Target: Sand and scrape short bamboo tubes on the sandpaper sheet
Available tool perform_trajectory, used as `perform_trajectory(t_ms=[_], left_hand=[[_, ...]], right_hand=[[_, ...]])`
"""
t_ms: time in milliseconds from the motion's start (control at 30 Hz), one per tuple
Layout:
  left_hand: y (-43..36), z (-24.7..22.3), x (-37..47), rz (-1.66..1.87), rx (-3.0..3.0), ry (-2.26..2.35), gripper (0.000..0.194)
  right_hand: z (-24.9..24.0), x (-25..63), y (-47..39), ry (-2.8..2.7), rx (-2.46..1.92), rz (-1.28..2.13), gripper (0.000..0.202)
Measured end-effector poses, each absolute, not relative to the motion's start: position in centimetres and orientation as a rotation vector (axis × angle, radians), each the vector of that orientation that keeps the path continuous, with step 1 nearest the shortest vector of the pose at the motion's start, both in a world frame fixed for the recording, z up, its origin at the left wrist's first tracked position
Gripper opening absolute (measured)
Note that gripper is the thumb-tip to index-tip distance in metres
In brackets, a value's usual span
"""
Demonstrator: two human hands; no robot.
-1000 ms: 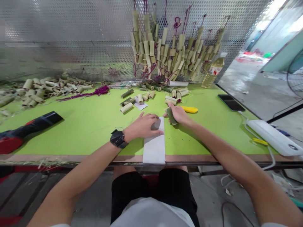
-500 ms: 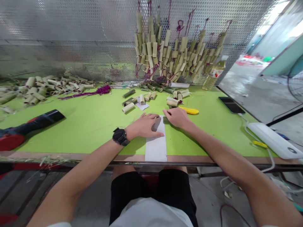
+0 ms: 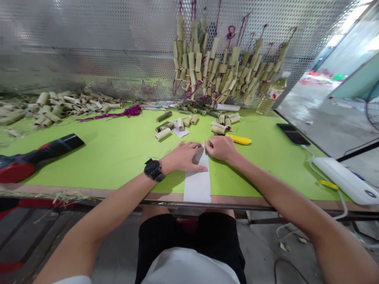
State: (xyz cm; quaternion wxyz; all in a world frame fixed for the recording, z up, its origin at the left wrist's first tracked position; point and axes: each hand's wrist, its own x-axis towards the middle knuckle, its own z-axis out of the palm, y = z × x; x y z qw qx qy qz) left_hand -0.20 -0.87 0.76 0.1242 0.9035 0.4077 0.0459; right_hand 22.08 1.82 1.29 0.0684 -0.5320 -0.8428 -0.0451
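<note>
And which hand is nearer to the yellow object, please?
The right hand: it is close to the left end of the yellow object. The left hand is farther left, at the white strip.

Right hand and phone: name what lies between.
The head view shows a yellow-handled tool beside the right hand, then green tabletop up to the phone.

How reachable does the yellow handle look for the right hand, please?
Probably yes: the yellow handle lies close beside the right hand, with nothing visible in between, though that hand is curled.
</note>
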Motion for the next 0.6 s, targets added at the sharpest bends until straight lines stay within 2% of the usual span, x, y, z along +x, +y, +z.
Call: perform_trajectory(t_ms=[100, 267, 467, 600], left_hand=[[-0.83, 0.75, -0.2, 0.138, 2.637, 1.168, 0.095], [-0.77, 0.74, -0.25, 0.134, 2.625, 1.2, 0.097], [-0.81, 0.79, -0.16, 0.165, 2.619, 1.165, 0.092], [-0.77, 0.82, -0.1, 0.151, 2.612, 1.197, 0.096]], right_hand=[[1.33, 22.21, 1.22, -2.599, -1.564, -0.081, 0.056], [1.57, 21.85, 1.76, -2.493, -1.735, -0.167, 0.057], [1.19, 21.98, 0.79, -2.615, -1.551, -0.075, 0.056], [1.37, 21.98, 1.55, -2.521, -1.706, -0.117, 0.061]])
